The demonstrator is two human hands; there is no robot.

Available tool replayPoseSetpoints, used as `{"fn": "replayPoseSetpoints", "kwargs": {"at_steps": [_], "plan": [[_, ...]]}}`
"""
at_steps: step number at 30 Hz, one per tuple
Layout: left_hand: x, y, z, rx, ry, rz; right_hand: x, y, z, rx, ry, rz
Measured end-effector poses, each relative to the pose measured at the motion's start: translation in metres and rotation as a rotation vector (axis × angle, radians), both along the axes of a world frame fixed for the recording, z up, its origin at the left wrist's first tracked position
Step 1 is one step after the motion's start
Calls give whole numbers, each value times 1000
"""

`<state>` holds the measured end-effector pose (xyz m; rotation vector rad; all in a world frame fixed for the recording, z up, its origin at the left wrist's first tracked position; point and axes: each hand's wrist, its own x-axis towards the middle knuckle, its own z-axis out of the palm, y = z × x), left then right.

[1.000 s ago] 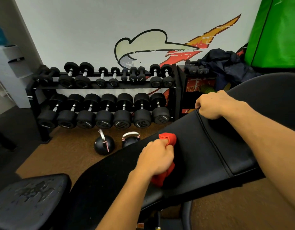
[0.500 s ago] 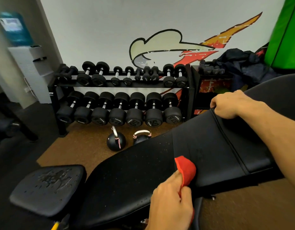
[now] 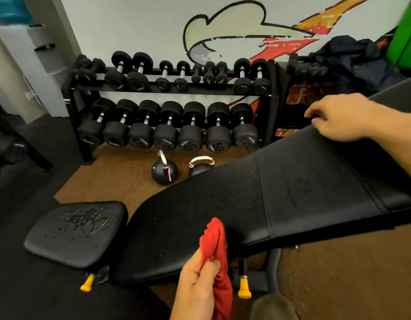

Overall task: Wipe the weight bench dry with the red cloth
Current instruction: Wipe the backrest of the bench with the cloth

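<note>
Weight bench (image 3: 246,215) back pad runs across the frame, low at left, rising to the right, fine droplets on its left part. Dumbbell rack (image 3: 172,93) stands far behind against the wall, two rows loaded. Seat pad (image 3: 77,234) at near left, just beside the back pad, wet patches on top. My right hand (image 3: 338,116) is on the pad's far edge at right, fingers curled over it. My left hand (image 3: 197,282), near centre, grips the bunched red cloth (image 3: 214,245), whose top end is against the pad's near edge. Two kettlebells (image 3: 164,172) sit on the floor between rack and bench.
</note>
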<state>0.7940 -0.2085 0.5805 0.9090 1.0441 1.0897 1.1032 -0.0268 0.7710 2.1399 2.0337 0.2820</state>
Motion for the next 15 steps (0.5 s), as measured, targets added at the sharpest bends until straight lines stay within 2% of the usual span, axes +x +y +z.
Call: {"fn": "replayPoseSetpoints", "kwargs": {"at_steps": [3, 7, 9, 11, 15], "plan": [[-3, -4, -3, 21, 24, -129, -31, -35, -16, 160, 49, 181], [-18, 3, -5, 191, 272, -275, -70, -92, -53, 69, 168, 264], [-24, 11, -6, 314, 471, -302, -73, -111, -70, 54, 130, 239], [-25, 18, -4, 436, 650, -336, -71, -120, -84, 134, 50, 218], [-17, 34, -4, 540, 811, -426, -80, -116, -95, 313, -16, 189]]}}
